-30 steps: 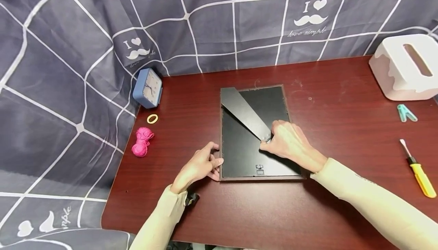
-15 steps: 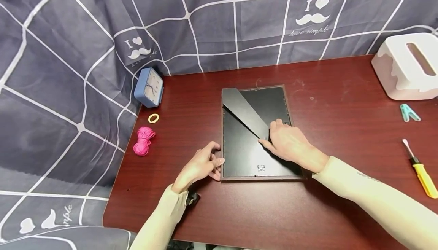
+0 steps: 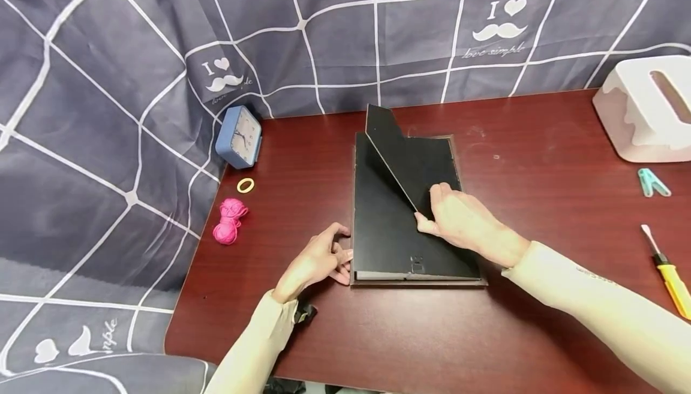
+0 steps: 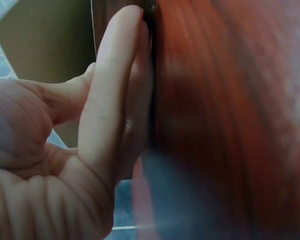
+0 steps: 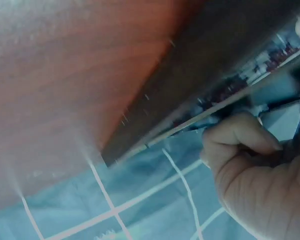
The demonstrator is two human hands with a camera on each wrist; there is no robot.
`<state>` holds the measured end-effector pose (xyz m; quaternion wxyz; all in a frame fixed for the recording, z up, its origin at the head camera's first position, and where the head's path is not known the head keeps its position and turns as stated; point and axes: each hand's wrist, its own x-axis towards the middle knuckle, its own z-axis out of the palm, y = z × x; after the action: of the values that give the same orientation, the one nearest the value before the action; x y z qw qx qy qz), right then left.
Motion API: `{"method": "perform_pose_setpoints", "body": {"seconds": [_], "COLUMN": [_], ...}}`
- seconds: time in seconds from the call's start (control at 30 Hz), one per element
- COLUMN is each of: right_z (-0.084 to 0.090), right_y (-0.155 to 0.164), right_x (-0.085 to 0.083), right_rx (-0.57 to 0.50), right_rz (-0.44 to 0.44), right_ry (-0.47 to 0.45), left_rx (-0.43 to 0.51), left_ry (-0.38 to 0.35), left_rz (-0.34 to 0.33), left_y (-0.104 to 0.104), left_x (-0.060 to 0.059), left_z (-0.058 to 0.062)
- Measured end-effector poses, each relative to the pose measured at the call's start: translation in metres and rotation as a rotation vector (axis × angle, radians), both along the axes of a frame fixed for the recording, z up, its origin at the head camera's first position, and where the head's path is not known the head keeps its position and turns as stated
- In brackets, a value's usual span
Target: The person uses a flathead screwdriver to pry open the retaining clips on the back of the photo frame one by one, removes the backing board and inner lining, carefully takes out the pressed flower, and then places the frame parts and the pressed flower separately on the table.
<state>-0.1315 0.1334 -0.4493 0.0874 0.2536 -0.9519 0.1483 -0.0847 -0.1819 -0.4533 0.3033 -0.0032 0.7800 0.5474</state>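
At the centre of the head view the right hand (image 3: pixel 469 220) pinched the lower end of a black stand flap (image 3: pixel 398 157); from that grip the flap slanted toward the upper centre, over a black backing board (image 3: pixel 378 229); a pale gap showed between the board's bottom edge and the brown frame (image 3: pixel 421 284) on the worktop (image 3: pixel 540 202); the left hand (image 3: pixel 318 256) touched the frame's left side, though whether its grip pinched or merely pressed I could not tell.
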Motion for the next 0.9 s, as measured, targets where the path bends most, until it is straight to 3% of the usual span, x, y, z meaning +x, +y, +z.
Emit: {"method": "perform_pose_setpoints", "body": {"seconds": [0.17,0.27,0.33,0.5,0.57,0.63,0.73,0.9], "right_z": [0.000,0.001,0.005,0.018,0.018,0.015,0.009,0.001], "right_y": [0.005,0.011,0.020,0.062,0.076,0.085,0.086,0.083], "right_x": [0.013,0.022,0.030,0.062,0.076,0.089,0.104,0.118], "right_rx": [0.064,0.072,0.013,-0.195,-0.261,-0.330,-0.529,-0.838], "right_rz": [0.038,0.034,-0.014,-0.263,-0.323,-0.355,-0.390,-0.416], "right_ry": [0.097,0.060,-0.074,-0.437,-0.565,-0.702,-0.896,-1.043], "left_rx": [-0.001,0.000,-0.007,-0.045,-0.062,-0.084,-0.103,-0.109], "left_ry": [-0.023,-0.035,-0.040,-0.046,-0.048,-0.046,-0.043,-0.035], "left_rz": [-0.005,-0.008,-0.011,-0.031,-0.032,-0.030,-0.031,-0.042], "left_y": [-0.001,-0.001,0.000,0.004,0.004,0.004,0.002,0.002], "left_x": [-0.001,-0.003,-0.004,-0.007,-0.009,-0.010,-0.011,-0.010], "left_z": [0.001,0.002,0.002,0.006,0.008,0.010,0.011,0.009]}}
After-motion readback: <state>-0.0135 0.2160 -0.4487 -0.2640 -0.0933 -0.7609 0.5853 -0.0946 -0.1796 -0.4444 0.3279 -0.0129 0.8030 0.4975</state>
